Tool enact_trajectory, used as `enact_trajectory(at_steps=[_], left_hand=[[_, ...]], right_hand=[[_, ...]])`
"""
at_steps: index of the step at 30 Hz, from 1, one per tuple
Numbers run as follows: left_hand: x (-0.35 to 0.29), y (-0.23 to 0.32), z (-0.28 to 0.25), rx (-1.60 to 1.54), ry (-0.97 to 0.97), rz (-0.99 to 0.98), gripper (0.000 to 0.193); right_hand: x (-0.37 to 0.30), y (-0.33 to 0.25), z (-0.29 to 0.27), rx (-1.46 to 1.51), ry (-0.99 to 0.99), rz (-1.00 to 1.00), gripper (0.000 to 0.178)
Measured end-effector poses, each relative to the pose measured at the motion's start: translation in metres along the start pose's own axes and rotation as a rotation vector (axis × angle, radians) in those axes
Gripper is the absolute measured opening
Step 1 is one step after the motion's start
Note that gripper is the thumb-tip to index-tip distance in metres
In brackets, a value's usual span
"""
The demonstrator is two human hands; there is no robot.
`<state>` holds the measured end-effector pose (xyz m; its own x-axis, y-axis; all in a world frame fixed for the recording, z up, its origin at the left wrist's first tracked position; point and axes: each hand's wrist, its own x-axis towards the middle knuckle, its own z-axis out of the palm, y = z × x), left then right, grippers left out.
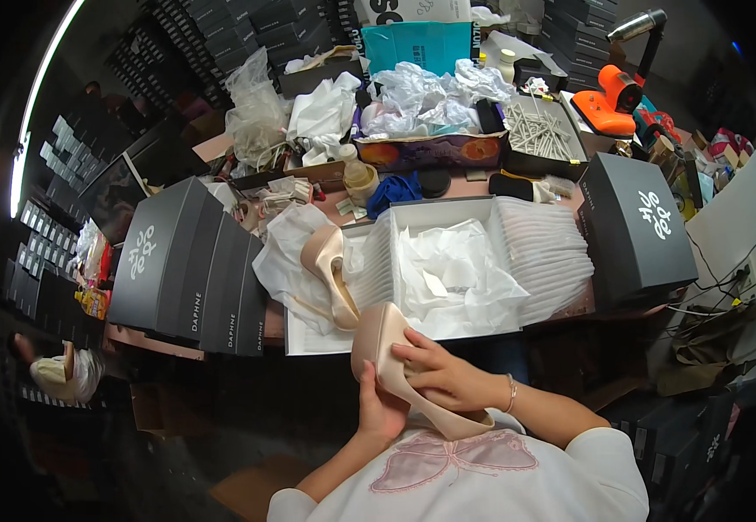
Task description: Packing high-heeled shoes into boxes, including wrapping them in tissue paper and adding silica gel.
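Note:
Close to my chest is a beige satin high-heeled shoe (376,341), its broad chunky end pointing away from me. My left hand (383,411) grips its left side from below, thumb up along it. Across the right side lies my right hand (449,374), fingers closed against the satin. A matching shoe (319,254) rests tilted in the left part of an open shoebox (317,345) just beyond. White tissue paper (448,261) lies crumpled in the box, and ribbed white padding (548,254) drapes over its right side.
Dark shoeboxes (165,261) stand at the left, and another dark box (639,230) at the right. Behind are a patterned carton (434,152) of crumpled wrapping, a box of thin white sticks (539,130), a blue cloth (393,191) and an orange device (611,103).

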<state>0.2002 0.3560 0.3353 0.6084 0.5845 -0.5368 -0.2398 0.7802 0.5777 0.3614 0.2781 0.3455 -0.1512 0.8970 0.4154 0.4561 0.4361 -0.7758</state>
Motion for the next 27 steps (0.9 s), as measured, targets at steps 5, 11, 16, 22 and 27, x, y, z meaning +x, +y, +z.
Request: enact_trajectory(at_steps=[5,11,16,22,27], left_hand=[[0.036,0.035,0.023,-0.135,0.025,0.013,0.083],[0.053,0.04,0.02,-0.127,-0.01,-0.038,0.082],[0.065,0.033,0.036,-0.132,0.015,-0.101,0.083],[0.067,0.036,0.018,-0.213,-0.082,-0.08,0.077],[0.072,0.03,0.023,-0.185,-0.004,0.005,0.071]], right_hand=[[0.012,0.07,-0.048,-0.573,0.316,0.507,0.038],[0.004,0.125,-0.044,-0.435,0.517,0.55,0.016],[0.015,0.122,-0.029,-0.723,0.396,0.527,0.018],[0.019,0.098,-0.05,-0.513,0.526,0.5,0.011],[0.021,-0.008,-0.027,-0.65,-0.01,0.091,0.01]])
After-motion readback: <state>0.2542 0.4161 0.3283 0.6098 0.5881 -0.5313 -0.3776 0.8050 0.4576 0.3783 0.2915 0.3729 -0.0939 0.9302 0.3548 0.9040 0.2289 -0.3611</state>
